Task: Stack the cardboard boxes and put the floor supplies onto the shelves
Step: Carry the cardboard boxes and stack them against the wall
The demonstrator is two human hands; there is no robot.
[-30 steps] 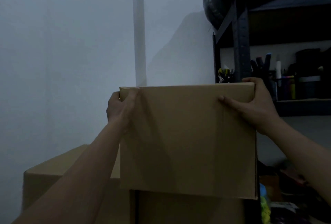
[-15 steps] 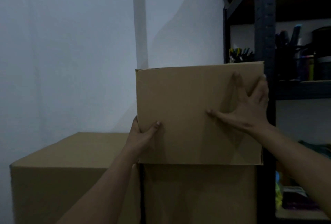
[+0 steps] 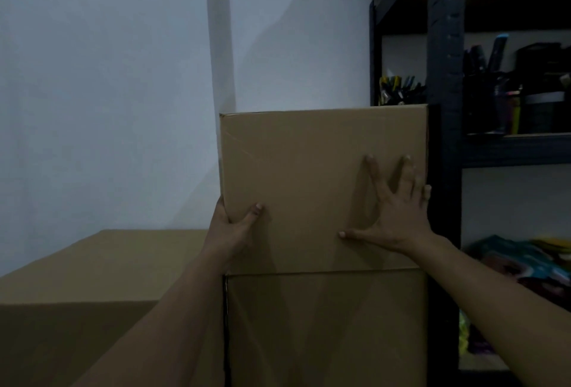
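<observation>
Beside shelves (image 3: pixel 509 151), right hand (image 3: pixel 398 219) presses flat against box (image 3: pixel 309 170).

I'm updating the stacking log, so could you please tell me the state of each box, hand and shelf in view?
top box: closed, sitting on the lower box.
lower box: closed, upright.
large left box: closed, untouched.
left hand: grips the top box's left edge.
right hand: flat on the top box's front, fingers spread.
shelf unit: upright, holding pens.
</observation>
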